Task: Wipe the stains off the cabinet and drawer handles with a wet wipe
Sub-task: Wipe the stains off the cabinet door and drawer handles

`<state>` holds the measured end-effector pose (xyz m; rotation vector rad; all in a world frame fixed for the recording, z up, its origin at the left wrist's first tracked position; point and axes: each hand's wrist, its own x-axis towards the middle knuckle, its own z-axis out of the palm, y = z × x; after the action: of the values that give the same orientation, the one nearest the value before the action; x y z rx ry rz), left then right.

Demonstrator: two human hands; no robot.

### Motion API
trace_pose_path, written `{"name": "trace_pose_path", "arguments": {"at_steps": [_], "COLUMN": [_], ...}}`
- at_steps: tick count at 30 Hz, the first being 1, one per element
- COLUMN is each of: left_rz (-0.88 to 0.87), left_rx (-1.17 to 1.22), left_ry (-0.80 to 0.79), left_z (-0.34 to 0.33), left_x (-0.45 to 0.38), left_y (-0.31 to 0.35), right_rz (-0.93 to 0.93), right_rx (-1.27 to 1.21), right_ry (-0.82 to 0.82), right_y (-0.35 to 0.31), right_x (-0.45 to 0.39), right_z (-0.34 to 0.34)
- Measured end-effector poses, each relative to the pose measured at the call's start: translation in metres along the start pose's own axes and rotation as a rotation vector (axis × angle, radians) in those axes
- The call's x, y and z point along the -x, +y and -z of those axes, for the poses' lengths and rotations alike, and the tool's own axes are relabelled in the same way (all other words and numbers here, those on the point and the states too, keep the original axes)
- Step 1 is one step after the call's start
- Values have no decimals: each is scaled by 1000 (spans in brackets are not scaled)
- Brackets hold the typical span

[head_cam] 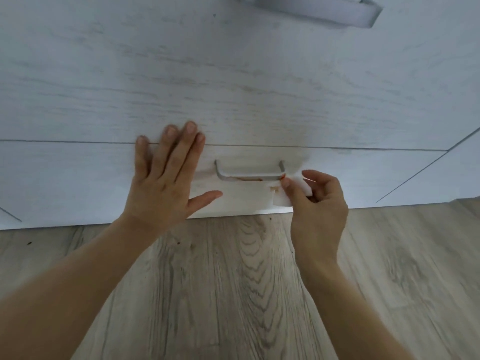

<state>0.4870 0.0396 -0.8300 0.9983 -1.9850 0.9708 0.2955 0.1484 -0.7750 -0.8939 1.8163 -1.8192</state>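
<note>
A grey metal bar handle [249,175] sits on the bottom drawer front [78,178], with reddish-brown stains along its right half and right end. My right hand [317,203] pinches a folded white wet wipe [285,193] against the handle's right end; the wipe shows a brownish smear. My left hand [166,178] lies flat on the drawer front just left of the handle, fingers spread, crossing the seam to the drawer above. A second, larger handle [319,11] shows at the top edge on the upper drawer.
The white wood-grain cabinet front [233,74] fills the upper half of the view. Grey-brown wooden floor planks [233,281] lie below it, with a few small dark specks near the cabinet base. Panel seams run diagonally at the right.
</note>
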Motion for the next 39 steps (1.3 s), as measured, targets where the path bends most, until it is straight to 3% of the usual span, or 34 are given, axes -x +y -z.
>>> {"name": "trace_pose_path", "arguments": {"at_steps": [7,18,39], "left_rz": [7,6,15], "left_rx": [-38,-88,-73], "left_ry": [38,51,36], "left_z": [-10,-12,-11], "left_x": [1,0,-1], "left_y": [2,3,3], "right_rz": [-28,29,-141], "right_rx": [-102,9,-226], "right_ry": [157,89,136], "right_y": [3,4,-6], "right_x": [-1,13,19], "right_z": [-13,-34,-17]}}
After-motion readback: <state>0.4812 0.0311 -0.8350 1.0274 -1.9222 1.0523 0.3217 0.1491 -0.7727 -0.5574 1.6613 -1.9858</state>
